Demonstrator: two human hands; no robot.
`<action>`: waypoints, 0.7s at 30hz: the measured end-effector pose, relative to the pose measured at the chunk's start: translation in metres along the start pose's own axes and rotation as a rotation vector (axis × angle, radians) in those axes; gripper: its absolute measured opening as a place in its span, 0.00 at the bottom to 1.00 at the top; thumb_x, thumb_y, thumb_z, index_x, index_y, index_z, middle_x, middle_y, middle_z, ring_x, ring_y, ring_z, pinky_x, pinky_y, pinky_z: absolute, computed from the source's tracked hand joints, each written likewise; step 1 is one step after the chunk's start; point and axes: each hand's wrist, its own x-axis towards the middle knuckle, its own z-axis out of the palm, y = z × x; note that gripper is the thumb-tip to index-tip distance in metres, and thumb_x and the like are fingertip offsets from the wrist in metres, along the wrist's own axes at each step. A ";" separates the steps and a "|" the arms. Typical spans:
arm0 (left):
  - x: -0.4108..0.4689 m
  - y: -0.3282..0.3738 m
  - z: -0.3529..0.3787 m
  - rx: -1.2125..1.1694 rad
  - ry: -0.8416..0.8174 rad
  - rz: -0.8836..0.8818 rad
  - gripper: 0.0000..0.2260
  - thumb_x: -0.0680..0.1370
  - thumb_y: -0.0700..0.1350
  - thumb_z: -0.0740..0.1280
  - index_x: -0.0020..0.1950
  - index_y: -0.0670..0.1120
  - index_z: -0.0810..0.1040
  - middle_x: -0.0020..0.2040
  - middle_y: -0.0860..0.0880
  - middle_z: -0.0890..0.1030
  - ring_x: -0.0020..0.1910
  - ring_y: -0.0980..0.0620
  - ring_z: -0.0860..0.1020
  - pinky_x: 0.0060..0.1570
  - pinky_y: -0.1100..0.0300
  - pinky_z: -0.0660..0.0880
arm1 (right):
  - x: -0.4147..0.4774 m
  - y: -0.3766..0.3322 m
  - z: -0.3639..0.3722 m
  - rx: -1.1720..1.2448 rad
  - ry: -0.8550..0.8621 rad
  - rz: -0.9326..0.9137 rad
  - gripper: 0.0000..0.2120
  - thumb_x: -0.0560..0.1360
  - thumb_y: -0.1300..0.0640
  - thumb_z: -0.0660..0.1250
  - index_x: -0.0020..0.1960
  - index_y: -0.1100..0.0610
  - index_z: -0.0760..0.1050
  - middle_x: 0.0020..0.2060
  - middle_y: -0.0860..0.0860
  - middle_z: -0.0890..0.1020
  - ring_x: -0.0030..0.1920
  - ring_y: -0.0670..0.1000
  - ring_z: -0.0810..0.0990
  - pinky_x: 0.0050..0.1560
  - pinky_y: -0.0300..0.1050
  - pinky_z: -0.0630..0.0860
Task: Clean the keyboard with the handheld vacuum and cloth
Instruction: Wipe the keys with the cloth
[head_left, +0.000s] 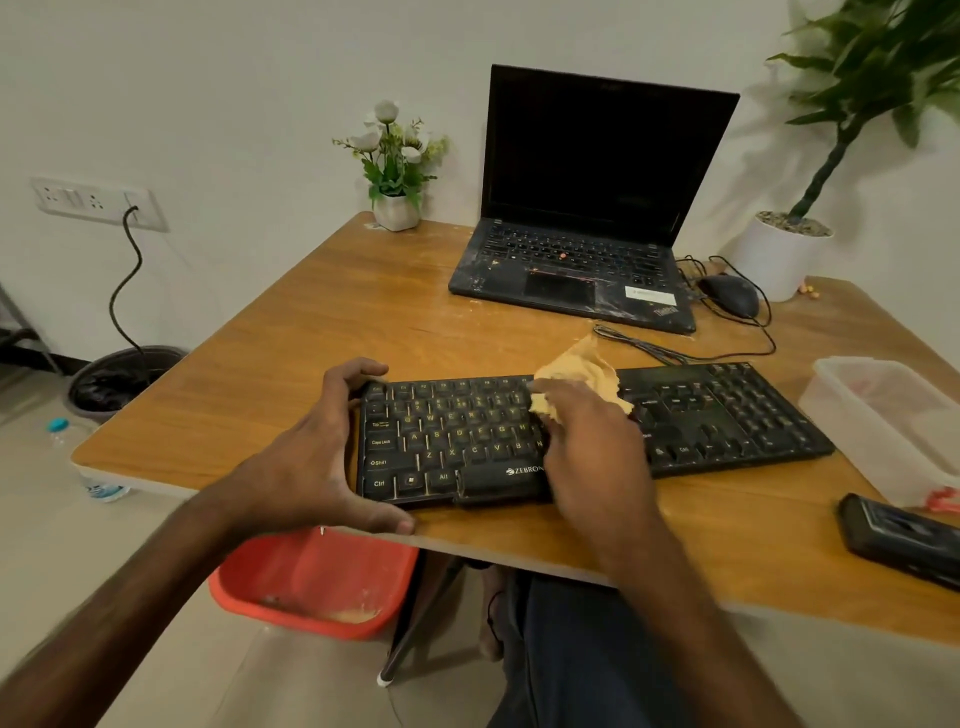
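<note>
A black keyboard lies across the near part of the wooden table. My left hand grips its left end, fingers over the far corner and thumb along the near edge. My right hand holds a crumpled orange cloth and presses it onto the keys near the keyboard's middle. A dark handheld vacuum lies on the table at the near right, apart from both hands.
A dusty black laptop stands open at the back, with a wired mouse and cable beside it. A translucent plastic box sits at the right. Two potted plants stand at the back. A red basin sits under the table edge.
</note>
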 end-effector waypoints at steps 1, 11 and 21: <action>0.000 0.001 0.000 0.001 0.002 -0.006 0.57 0.53 0.63 0.84 0.70 0.69 0.49 0.67 0.65 0.66 0.66 0.69 0.70 0.66 0.62 0.72 | -0.004 -0.011 0.001 -0.025 0.005 -0.009 0.21 0.80 0.64 0.61 0.70 0.49 0.72 0.64 0.48 0.78 0.61 0.47 0.76 0.62 0.46 0.75; 0.000 0.005 0.000 0.043 -0.005 -0.053 0.55 0.53 0.65 0.83 0.69 0.69 0.50 0.66 0.64 0.68 0.62 0.68 0.73 0.63 0.61 0.75 | -0.018 -0.023 -0.029 0.573 -0.044 -0.028 0.17 0.81 0.61 0.63 0.57 0.41 0.80 0.53 0.36 0.80 0.41 0.35 0.79 0.36 0.35 0.79; -0.001 0.007 0.002 0.097 0.025 -0.050 0.55 0.57 0.57 0.85 0.72 0.62 0.50 0.64 0.66 0.68 0.61 0.74 0.70 0.53 0.78 0.69 | 0.048 0.040 -0.085 0.517 -0.243 0.031 0.12 0.79 0.61 0.65 0.52 0.46 0.84 0.54 0.41 0.83 0.60 0.47 0.79 0.58 0.51 0.77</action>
